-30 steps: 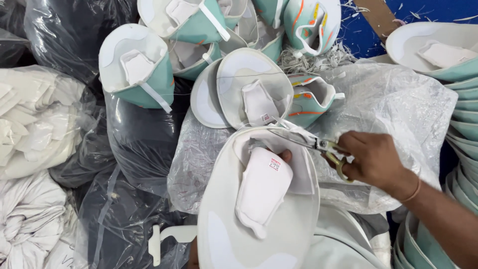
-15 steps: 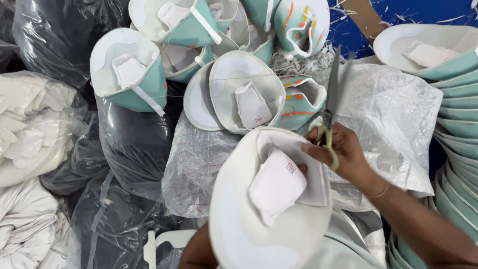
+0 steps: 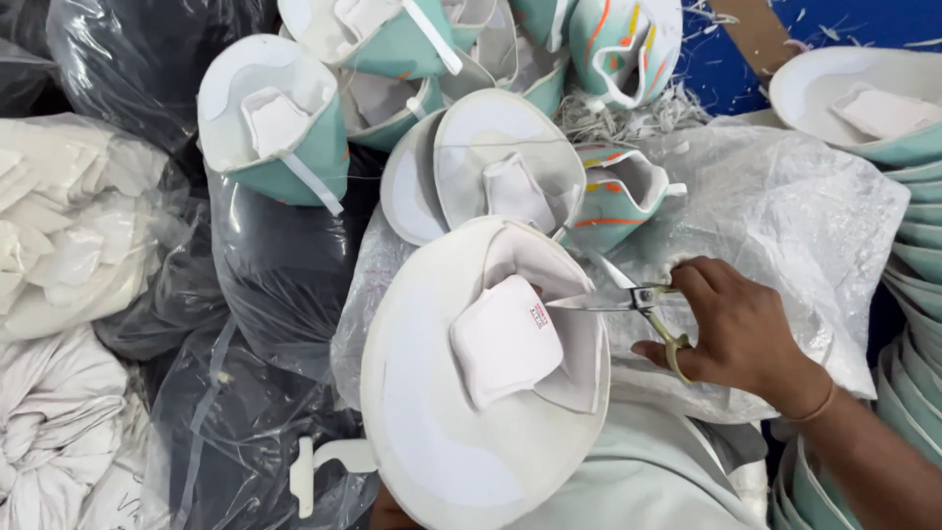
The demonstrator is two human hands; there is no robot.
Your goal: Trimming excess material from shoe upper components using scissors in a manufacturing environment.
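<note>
Head camera looks down on a white shoe upper with a padded white tongue, held up in the lower middle of the view. The right hand comes in from the right with its fingers through the loops of a small pair of scissors, so its grip is clamped on the handles. The blades lie nearly level and point left, their long axis running from the hand toward the tongue, and the tips reach the tongue's right edge just beside a small printed label. The blades look nearly together, though whether they pinch any material is too fine to tell. The upper lies directly left of the right hand, its opening turned toward the camera. Only a sliver of the left hand shows under the upper's lower rim; it seems to hold the piece from below, but its grip is hidden. Behind are more teal and white uppers, a crinkled clear plastic bag under the right hand, dark plastic bags to the left, and a stack of teal pieces along the right edge.
</note>
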